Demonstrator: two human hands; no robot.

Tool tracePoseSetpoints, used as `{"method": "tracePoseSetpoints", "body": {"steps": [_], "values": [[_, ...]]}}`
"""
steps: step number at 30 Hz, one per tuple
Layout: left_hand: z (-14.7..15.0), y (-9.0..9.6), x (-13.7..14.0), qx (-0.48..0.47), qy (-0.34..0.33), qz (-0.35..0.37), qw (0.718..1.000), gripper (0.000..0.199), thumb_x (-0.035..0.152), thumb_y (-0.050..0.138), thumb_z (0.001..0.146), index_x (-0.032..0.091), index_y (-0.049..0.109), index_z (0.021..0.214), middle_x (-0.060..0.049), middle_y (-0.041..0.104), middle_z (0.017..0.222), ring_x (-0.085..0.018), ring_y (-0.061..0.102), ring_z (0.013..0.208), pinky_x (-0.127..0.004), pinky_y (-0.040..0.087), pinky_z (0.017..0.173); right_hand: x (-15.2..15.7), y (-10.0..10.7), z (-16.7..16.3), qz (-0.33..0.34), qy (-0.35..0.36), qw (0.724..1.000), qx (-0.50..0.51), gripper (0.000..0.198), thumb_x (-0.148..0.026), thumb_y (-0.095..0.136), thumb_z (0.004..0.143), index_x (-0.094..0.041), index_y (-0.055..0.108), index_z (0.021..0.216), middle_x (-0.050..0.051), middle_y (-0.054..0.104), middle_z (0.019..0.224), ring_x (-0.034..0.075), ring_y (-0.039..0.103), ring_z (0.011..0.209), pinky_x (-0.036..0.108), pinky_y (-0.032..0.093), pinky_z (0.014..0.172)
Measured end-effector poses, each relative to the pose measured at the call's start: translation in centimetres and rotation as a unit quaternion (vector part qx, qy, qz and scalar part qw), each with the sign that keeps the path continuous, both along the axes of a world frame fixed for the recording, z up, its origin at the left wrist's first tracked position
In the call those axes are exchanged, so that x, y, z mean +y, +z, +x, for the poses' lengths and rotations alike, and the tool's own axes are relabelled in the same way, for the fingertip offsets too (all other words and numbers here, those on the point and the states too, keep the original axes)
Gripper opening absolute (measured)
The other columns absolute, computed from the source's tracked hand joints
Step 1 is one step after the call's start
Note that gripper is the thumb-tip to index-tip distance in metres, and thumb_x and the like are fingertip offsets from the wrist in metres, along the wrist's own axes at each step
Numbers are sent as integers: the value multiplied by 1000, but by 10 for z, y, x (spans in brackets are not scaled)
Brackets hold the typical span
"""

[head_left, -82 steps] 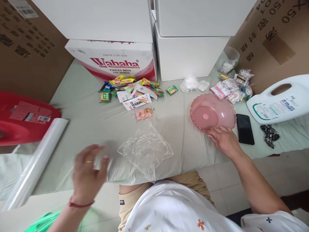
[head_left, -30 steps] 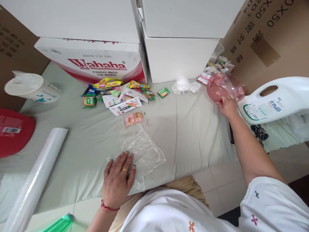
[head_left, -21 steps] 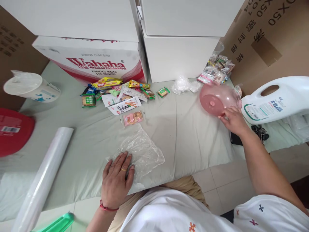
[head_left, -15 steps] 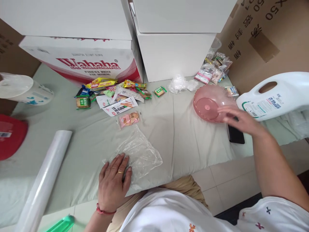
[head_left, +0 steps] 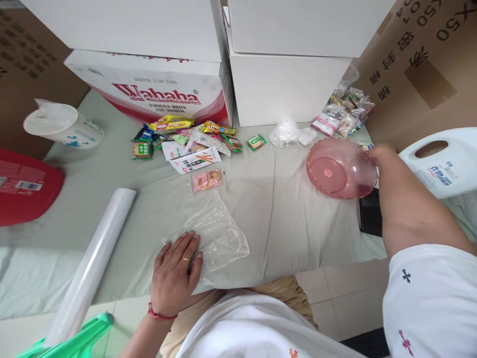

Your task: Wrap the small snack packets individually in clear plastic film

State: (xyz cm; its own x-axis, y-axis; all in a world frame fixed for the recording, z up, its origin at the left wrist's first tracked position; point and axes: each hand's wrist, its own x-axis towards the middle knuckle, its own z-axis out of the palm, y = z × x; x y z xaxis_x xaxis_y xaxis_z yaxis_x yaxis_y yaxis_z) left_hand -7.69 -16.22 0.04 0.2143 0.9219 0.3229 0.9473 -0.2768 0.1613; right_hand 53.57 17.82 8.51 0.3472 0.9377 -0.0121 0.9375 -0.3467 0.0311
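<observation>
My left hand (head_left: 177, 266) lies flat on a clear plastic bag (head_left: 223, 236) at the table's front edge, fingers stretched out. Just beyond the bag is a pink wrapped snack (head_left: 206, 180). At the right, my right hand (head_left: 380, 151) reaches past the far right rim of a pink translucent bowl (head_left: 328, 173). Its fingers are mostly hidden, so their grip cannot be made out. A small packet (head_left: 366, 146) shows partly beside that hand. Below the forearm a black phone (head_left: 370, 214) is partly covered.
Mixed snack packets (head_left: 186, 141) lie before a Wahaha carton (head_left: 156, 92). Crumpled clear plastic (head_left: 285, 133) and more packets (head_left: 346, 112) sit farther right. A white detergent jug (head_left: 443, 166) lies at the right. Leftward are a plastic film roll (head_left: 97, 258), paper tub (head_left: 70, 127) and red object (head_left: 30, 191).
My right hand has moved from above the bowl's near right side to behind its far right rim. The view has shifted slightly left. My left hand stays on the bag.
</observation>
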Motion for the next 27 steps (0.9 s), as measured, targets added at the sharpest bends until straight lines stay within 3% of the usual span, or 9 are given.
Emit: {"method": "tracePoseSetpoints", "body": {"steps": [3, 6, 9, 12, 15, 20, 23, 27], "values": [[0, -1, 0, -4, -1, 0, 1000, 54, 25, 54, 98, 23, 49, 152, -15, 67, 141, -31, 64, 130, -50, 39, 117, -11, 1, -5, -22, -99, 995, -6, 52, -41, 76, 81, 3, 76, 109, 30, 74, 102, 22, 63, 79, 38, 37, 67], [0, -1, 0, -6, 1, 0, 1000, 55, 26, 54, 98, 24, 49, 153, -15, 67, 141, -31, 64, 130, -50, 38, 117, -25, 20, -14, 72, -135, 988, 14, 62, -44, 76, 82, -3, 70, 128, 26, 74, 114, 24, 65, 88, 37, 40, 73], [0, -1, 0, -7, 4, -1, 1000, 54, 25, 55, 98, 23, 49, 152, -15, 67, 141, -31, 64, 131, -50, 38, 118, -46, 42, -30, 173, -78, 981, 46, 69, -51, 76, 81, -9, 66, 135, 21, 74, 115, 26, 65, 94, 38, 42, 80], [1, -1, 0, -14, 3, 2, 1000, 54, 25, 55, 98, 23, 50, 152, -15, 67, 141, -31, 63, 131, -50, 38, 118, -69, 51, -47, 115, -21, 986, 118, 74, -49, 81, 78, -14, 63, 140, 17, 72, 118, 24, 63, 92, 37, 44, 81], [1, -1, 0, -18, 1, 5, 1000, 54, 25, 55, 98, 23, 50, 152, -15, 67, 141, -31, 63, 131, -50, 38, 118, -84, 46, -63, 44, 6, 982, 186, 74, -46, 82, 77, -20, 62, 143, 14, 71, 119, 22, 61, 87, 37, 46, 82], [1, -1, 1, -17, 1, 15, 1000, 52, 23, 56, 97, 22, 53, 149, -15, 69, 138, -30, 65, 129, -50, 40, 117, -122, 41, -95, 92, 75, 982, 150, 63, -46, 67, 87, -18, 61, 144, 16, 67, 132, 23, 64, 81, 42, 49, 91], [1, -2, 0, -18, 1, 13, 1000, 51, 24, 56, 97, 22, 54, 148, -14, 69, 138, -30, 65, 128, -49, 40, 116, -168, 36, -125, 81, 163, 975, 128, 46, -54, 53, 96, -28, 69, 130, 12, 72, 123, 28, 69, 82, 44, 53, 82], [0, -3, 0, -22, 2, 16, 1000, 53, 24, 57, 97, 21, 53, 149, -16, 68, 139, -31, 64, 129, -50, 39, 117, -215, 9, -158, 35, 215, 976, 29, 51, -62, 50, 96, -33, 63, 136, 14, 73, 120, 34, 70, 80, 43, 49, 59]]}}
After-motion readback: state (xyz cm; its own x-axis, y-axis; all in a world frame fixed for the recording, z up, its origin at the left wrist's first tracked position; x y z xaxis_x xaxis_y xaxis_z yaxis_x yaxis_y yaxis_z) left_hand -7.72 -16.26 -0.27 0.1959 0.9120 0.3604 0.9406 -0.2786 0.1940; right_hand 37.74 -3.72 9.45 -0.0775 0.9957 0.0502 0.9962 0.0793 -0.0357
